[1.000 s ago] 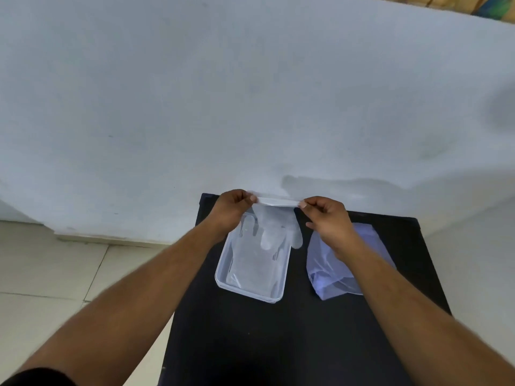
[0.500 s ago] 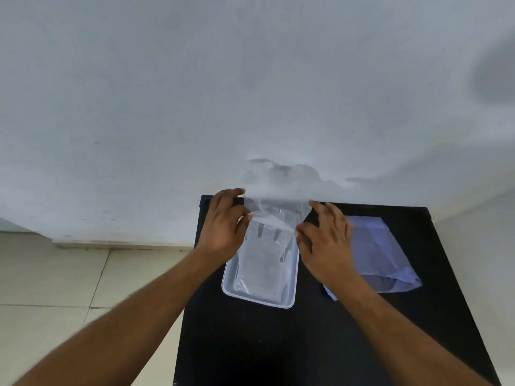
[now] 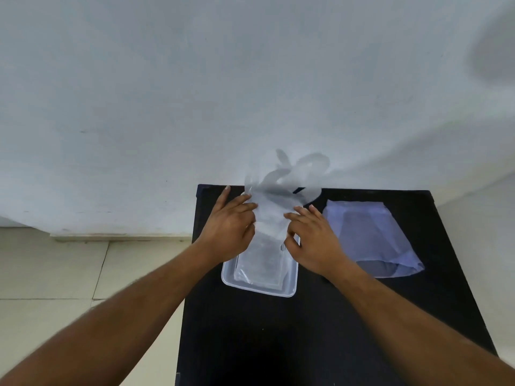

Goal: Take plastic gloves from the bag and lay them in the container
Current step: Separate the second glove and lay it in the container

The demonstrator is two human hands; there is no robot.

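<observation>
Now both hands sit over the far half of the container [image 3: 260,285], a clear plastic tray lying on the black surface [image 3: 306,344]. The left hand [image 3: 231,232] is spread palm down on the left side of a clear plastic glove [image 3: 274,215], its fingers [image 3: 239,203] pointing away toward the wall [image 3: 195,93]. The right hand [image 3: 312,240] is spread the same way on the glove's right side. Neither hand is closed into a fist; both press flat on the film, with a strip of glove showing between them. The glove's lower part lies down inside the container, while its finger end stands up past the far rim, blurred and fluttering in front of the wall. More clear film lies flat on the container's floor, nearer the person. The bag [image 3: 370,238], pale blue and crumpled, lies on the surface just right of the container, close beside the right hand but apart from it. Pale floor tiles [image 3: 69,274] show left of the surface.
</observation>
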